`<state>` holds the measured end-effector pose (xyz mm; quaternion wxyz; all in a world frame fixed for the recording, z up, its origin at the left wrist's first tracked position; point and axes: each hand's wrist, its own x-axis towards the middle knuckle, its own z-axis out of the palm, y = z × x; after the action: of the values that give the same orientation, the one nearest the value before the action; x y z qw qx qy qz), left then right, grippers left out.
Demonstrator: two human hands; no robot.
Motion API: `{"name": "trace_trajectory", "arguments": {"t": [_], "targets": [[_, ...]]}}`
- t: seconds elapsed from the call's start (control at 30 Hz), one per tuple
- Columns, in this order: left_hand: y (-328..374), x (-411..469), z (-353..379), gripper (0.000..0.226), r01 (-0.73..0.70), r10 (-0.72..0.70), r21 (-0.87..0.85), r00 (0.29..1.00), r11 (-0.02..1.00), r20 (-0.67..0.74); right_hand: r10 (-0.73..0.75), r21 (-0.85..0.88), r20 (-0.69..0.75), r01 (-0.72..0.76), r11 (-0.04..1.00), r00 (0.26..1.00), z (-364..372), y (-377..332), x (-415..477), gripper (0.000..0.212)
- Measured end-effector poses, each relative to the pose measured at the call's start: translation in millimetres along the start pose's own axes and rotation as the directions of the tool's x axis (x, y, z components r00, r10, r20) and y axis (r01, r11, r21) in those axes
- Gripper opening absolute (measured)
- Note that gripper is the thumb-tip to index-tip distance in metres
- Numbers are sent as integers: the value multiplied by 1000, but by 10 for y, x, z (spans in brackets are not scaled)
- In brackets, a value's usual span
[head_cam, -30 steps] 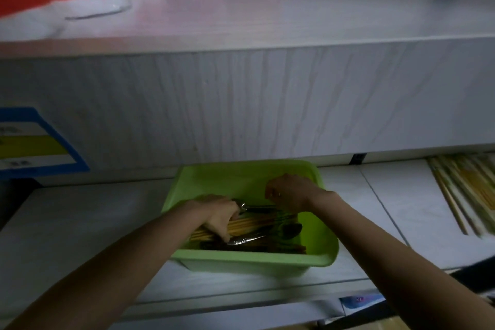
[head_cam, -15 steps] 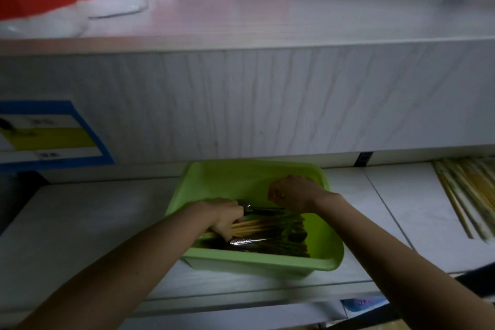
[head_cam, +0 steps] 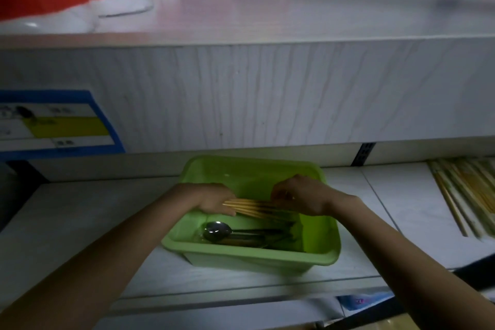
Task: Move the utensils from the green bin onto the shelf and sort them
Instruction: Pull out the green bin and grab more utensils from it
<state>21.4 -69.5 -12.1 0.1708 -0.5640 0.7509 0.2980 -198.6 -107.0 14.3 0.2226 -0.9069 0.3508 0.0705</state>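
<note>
Left hand [head_cam: 214, 199], right hand [head_cam: 302, 195] each clasp bundle of pale wooden chopsticks [head_cam: 254, 206] at frame centre, above green plastic bin [head_cam: 318, 261]; two-ended grip likely keeps sticks together.

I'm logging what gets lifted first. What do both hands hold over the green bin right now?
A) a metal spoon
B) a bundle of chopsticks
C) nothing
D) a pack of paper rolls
B: the left hand and right hand grip the ends of a chopstick bundle above the bin, while the spoon lies inside.
</note>
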Motion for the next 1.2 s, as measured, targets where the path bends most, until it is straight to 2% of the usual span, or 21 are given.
{"name": "trace_trajectory", "arguments": {"t": [0.17, 0.23, 0.33, 0.43, 0.53, 0.63, 0.73, 0.83, 0.93, 1.07, 1.2], "targets": [[-43, -142, -212, 35, 26, -23, 31, 997, 999, -72, -101, 74, 241, 86, 994, 965, 23, -139, -28, 23], [-38, -174, -264, 35, 44, -36, 69, 993, 997, -113, -108, 5, 347, 114, 993, 931, 115, -236, 39, 28], [-19, -193, -272, 37, 88, -55, 175, 982, 981, -181, -62, -186, 421, 153, 971, 905, 298, -333, 198, 46], [-39, -179, -237, 37, 88, -21, 247, 965, 965, -260, -7, -304, 383, 133, 943, 924, 462, -319, 358, 56], [-73, -170, -212, 37, 88, -3, 268, 953, 959, -302, -24, -314, 339, 137, 940, 940, 559, -312, 474, 62], [-84, -160, -220, 37, 85, 11, 272, 943, 958, -332, -30, -350, 360, 165, 922, 932, 575, -325, 541, 49], [-86, -155, -232, 38, 83, 7, 258, 945, 962, -328, 24, -327, 371, 106, 939, 928, 602, -284, 577, 37], [-101, -145, -229, 37, 73, 7, 235, 946, 969, -323, 78, -299, 334, 27, 954, 939, 582, -233, 580, 34], [-91, -149, -235, 35, 73, 3, 226, 948, 971, -318, 104, -346, 282, 0, 938, 954, 511, -239, 557, 35], [-84, -154, -267, 35, 66, -1, 194, 948, 979, -318, 103, -383, 125, -48, 923, 987, 500, -292, 530, 51], [-81, -147, -284, 34, 56, 1, 174, 950, 983, -312, 149, -328, 163, -88, 940, 975, 650, -338, 565, 73]]}}
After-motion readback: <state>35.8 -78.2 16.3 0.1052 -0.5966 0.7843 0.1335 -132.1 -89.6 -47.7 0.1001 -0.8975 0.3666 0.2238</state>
